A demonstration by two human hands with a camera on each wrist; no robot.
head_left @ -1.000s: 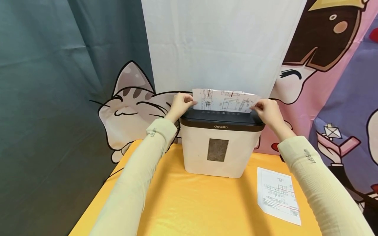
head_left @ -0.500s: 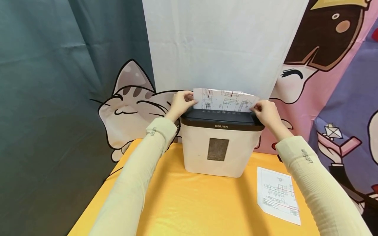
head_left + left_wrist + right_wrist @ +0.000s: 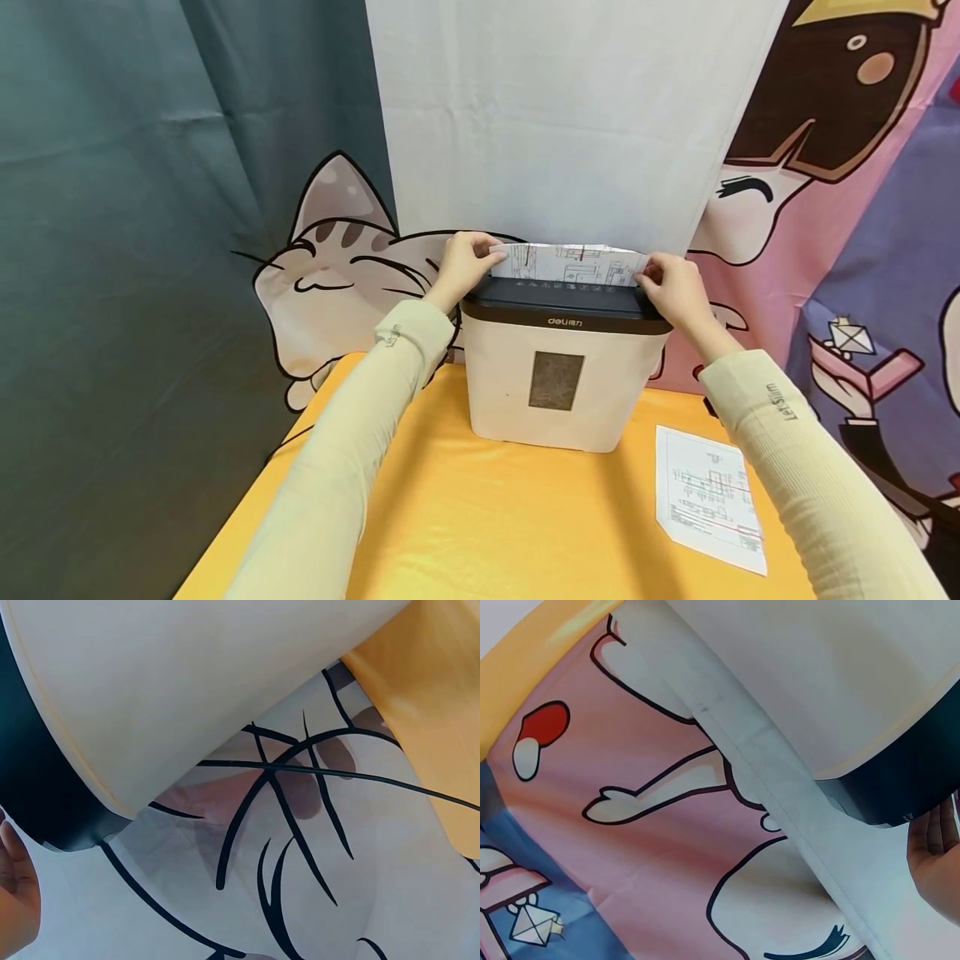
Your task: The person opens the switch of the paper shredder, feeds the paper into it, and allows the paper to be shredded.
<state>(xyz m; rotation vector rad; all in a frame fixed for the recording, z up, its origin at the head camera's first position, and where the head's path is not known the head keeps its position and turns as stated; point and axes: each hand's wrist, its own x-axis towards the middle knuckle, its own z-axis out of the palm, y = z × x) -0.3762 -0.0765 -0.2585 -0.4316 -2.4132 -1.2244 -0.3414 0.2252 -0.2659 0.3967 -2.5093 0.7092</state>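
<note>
A white sheet of paper (image 3: pixel 573 263) printed with technical drawings stands upright in the top slot of a paper shredder (image 3: pixel 495 375), its lower part hidden inside. At the sheet's left edge, my left hand (image 3: pixel 463 265) pinches it between thumb and fingers. My right hand (image 3: pixel 672 287) pinches the opposite edge, low over the dark lid. The left wrist view catches only part of the left hand (image 3: pixel 16 892) beside the lid. In the right wrist view, fingers of the right hand (image 3: pixel 937 855) show beyond the lid's edge, but their hold is out of sight.
A second printed sheet (image 3: pixel 708 500) with a cut corner lies on the yellow tabletop (image 3: pixel 510 517), right of the shredder. A thin black cable (image 3: pixel 360 776) runs on the left side. Cartoon-printed curtains (image 3: pixel 555 117) hang close behind.
The upright sheet has sunk lower into the shredder, so less of it shows above the lid. Both hands keep nearly the same place at its edges.
</note>
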